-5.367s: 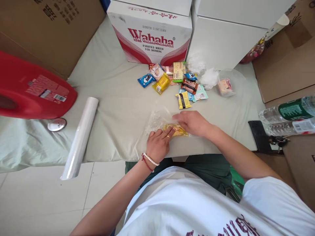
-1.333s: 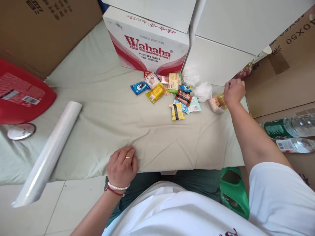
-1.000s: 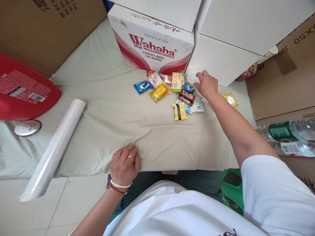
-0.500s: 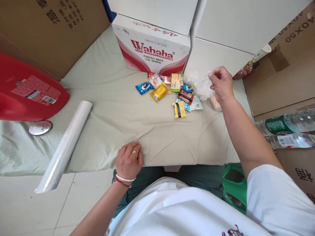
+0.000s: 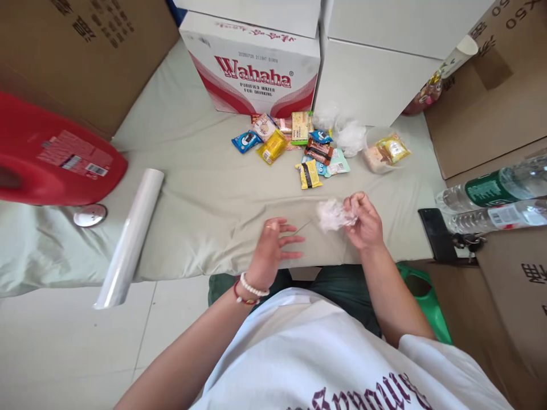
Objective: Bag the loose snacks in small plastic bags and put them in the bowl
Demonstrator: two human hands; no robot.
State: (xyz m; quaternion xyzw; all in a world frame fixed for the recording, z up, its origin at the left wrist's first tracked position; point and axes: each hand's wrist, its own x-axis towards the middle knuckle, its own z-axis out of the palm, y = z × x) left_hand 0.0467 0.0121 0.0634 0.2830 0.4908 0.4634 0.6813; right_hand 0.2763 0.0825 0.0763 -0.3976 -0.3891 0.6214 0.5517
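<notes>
My right hand (image 5: pixel 364 222) pinches a crumpled clear plastic bag (image 5: pixel 335 215) above the cloth-covered surface. To its left, my left hand (image 5: pixel 273 247) is raised with its fingers spread, holding nothing and apart from the bag. Beyond the hands lies a pile of small wrapped snacks, among them a yellow packet (image 5: pixel 273 148), a brown packet (image 5: pixel 318 151) and a yellow-and-black packet (image 5: pixel 308 174). More crumpled clear bags (image 5: pixel 351 138) lie right of the pile. Beside them stands a clear plastic bowl (image 5: pixel 371 165) with a yellow packet and something pinkish in it.
A white roll of plastic film (image 5: pixel 130 239) overhangs the front edge at left, near a red jug (image 5: pixel 55 154) and a round lid (image 5: pixel 89 215). A Wahaha carton (image 5: pixel 252 68) stands at the back. Plastic bottles (image 5: pixel 491 191) and a black phone (image 5: pixel 438 233) are at right.
My right hand has moved from the bags at the back toward me, with one crumpled bag in it. My left hand has lifted off the cloth, moved right and opened. The bowl is now uncovered to view.
</notes>
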